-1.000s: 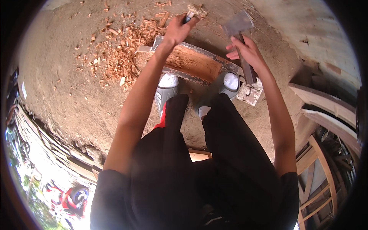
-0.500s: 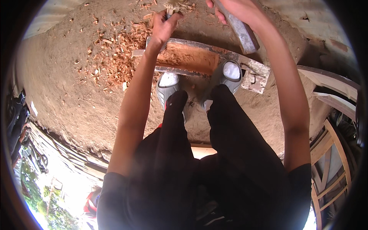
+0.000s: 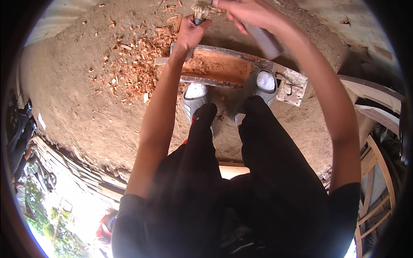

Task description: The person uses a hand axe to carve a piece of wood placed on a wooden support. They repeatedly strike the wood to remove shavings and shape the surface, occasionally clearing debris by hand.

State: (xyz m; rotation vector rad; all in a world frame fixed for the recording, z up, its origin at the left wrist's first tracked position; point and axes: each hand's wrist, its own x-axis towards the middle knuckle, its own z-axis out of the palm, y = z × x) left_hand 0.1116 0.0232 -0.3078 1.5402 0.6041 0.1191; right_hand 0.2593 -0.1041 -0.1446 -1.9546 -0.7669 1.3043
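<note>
My left hand (image 3: 190,33) is shut around a chisel (image 3: 199,12) with a frayed wooden top, held upright over the far edge of a hollowed reddish wooden plank (image 3: 223,69). My right hand (image 3: 247,12) grips the grey handle of a striking tool (image 3: 267,42), just right of the chisel's top; the tool's head is out of view. Both my feet in grey shoes (image 3: 194,96) (image 3: 265,82) press on the plank's near edge.
Several reddish wood chips (image 3: 135,69) litter the dirt ground left of the plank. A pale wooden block (image 3: 293,89) sits at the plank's right end. Wooden frames (image 3: 378,172) lean at the right. Planks and greenery lie at the lower left.
My right hand has swung the tool from the right of the plank up and left, close to the chisel's top. My left hand keeps its hold on the chisel.
</note>
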